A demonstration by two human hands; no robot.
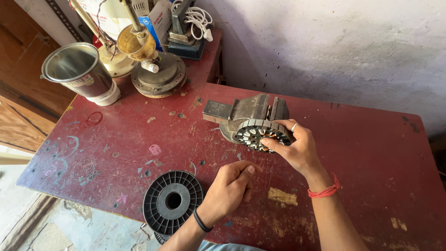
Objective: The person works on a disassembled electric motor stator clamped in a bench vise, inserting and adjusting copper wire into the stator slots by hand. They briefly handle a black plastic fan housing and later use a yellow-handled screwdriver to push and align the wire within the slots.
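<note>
My right hand (299,148) grips a round slotted metal stator core (257,132) with bits of copper winding, holding it against a grey bench vise (241,111) on the red table (139,135). A ring sits on one finger and a red thread is tied round that wrist. My left hand (231,186), with a black band on its wrist, hovers lower over the table with fingers curled and pinched together; whether it holds a thin wire I cannot tell. A black empty wire spool (173,201) lies flat just left of that hand at the table's near edge.
A steel mixer jar (80,70) stands at the far left. Behind it are a round motor housing (160,78), a brass-coloured part (134,42), a white cable (197,18) and boxes. A whitewashed wall (334,46) bounds the back; the floor shows at lower left.
</note>
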